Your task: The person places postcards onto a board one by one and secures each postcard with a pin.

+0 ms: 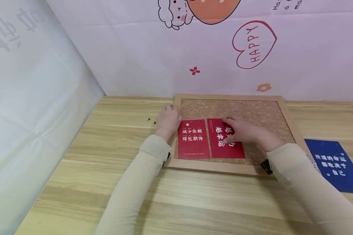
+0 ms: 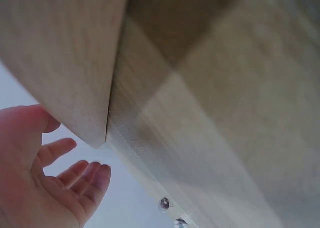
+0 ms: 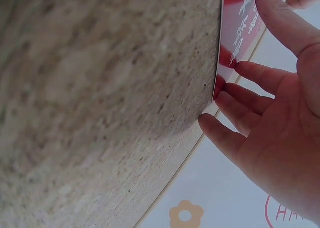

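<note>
A wood-framed cork board (image 1: pixel 261 111) lies on the table and bears two red cards with white lettering. The left card (image 1: pixel 194 147) has a pushpin (image 1: pixel 187 124) near its top; the right card (image 1: pixel 214 151) lies beside it, its writing turned sideways. My left hand (image 1: pixel 169 120) is at the board's left frame edge, thumb against the frame (image 2: pixel 65 63) and fingers loosely bent beside it. With fingers spread, my right hand (image 1: pixel 244 129) rests on the right card, fingertips at its upper edge and thumb over its lettering, partly covering it.
Two small pushpins (image 1: pixel 151 121) lie on the wooden table left of the board. A blue card (image 1: pixel 338 166) with white lettering lies to the right, partly behind the right sleeve. A printed white sheet (image 1: pixel 153 58) stands up behind the table, another white sheet (image 1: pixel 47 107) at the left.
</note>
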`<state>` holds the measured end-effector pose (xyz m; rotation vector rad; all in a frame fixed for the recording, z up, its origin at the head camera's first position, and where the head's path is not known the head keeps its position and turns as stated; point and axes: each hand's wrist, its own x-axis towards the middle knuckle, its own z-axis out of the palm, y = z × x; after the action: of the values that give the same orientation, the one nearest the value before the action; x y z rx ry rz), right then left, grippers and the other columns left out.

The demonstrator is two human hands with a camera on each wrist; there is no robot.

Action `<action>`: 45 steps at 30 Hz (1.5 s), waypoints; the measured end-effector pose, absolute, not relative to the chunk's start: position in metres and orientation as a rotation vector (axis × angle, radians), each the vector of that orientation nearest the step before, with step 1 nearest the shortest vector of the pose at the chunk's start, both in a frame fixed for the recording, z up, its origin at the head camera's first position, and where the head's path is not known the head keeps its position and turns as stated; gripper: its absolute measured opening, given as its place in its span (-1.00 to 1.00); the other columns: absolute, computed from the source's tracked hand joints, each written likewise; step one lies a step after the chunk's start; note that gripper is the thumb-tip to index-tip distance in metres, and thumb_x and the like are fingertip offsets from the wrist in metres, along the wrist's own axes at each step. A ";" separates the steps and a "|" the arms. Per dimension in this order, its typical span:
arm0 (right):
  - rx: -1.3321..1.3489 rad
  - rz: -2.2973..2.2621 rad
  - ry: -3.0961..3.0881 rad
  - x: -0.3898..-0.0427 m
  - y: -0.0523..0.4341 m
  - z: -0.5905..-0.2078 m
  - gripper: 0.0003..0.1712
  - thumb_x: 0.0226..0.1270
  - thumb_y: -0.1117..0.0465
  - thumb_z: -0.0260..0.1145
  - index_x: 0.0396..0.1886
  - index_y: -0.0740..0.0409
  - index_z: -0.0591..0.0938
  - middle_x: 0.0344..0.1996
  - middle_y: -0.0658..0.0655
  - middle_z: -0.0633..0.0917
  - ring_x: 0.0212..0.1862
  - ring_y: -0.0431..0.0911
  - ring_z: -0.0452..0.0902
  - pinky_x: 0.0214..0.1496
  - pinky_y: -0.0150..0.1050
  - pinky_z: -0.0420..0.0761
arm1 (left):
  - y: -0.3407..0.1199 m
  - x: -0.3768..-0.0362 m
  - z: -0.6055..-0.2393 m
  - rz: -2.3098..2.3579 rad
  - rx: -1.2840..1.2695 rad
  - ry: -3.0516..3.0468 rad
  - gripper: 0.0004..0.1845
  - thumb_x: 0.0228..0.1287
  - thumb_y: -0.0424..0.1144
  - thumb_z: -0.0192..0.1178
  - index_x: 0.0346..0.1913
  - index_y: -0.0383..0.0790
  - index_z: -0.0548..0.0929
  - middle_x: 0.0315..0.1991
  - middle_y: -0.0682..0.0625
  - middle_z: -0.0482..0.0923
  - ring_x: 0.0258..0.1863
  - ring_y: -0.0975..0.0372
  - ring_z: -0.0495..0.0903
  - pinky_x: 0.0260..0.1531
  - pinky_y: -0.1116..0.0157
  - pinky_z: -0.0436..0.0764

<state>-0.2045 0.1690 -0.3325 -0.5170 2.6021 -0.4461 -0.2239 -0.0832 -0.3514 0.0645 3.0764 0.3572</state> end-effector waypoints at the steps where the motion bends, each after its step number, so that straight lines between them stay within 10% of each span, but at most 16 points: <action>1: -0.517 -0.445 2.602 -0.204 0.169 -0.333 0.08 0.07 -0.09 0.45 0.43 0.34 0.16 0.40 0.47 0.12 0.38 0.41 0.02 0.29 0.36 0.23 | -0.083 -0.224 -0.352 0.355 0.057 3.082 -0.56 0.49 -0.11 -0.10 0.32 -0.20 0.36 0.24 -0.18 0.35 0.17 0.05 0.41 0.11 0.14 0.54; 19: -0.497 -0.449 2.601 -0.203 0.169 -0.335 0.06 0.08 -0.06 0.45 0.44 0.32 0.16 0.40 0.46 0.12 0.39 0.41 0.02 0.28 0.36 0.25 | -0.110 -0.223 -0.351 0.275 -0.212 3.122 -0.55 0.46 -0.06 -0.05 0.14 -0.39 0.43 0.12 -0.27 0.41 0.12 -0.03 0.39 0.16 0.11 0.44; 45: -0.588 -0.437 2.627 -0.203 0.169 -0.332 0.04 0.10 -0.07 0.44 0.41 0.38 0.19 0.40 0.49 0.12 0.39 0.43 0.01 0.32 0.34 0.21 | -0.160 -0.224 -0.349 0.532 -0.742 2.794 -0.28 0.46 -0.07 -0.23 0.50 -0.34 -0.20 0.48 -0.47 -0.30 0.46 -0.32 -0.20 0.33 -0.28 0.07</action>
<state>-0.2028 0.1693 -0.3322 -0.5884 2.6274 -0.4369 -0.2240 -0.1597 -0.3489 -0.7418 2.7939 0.5317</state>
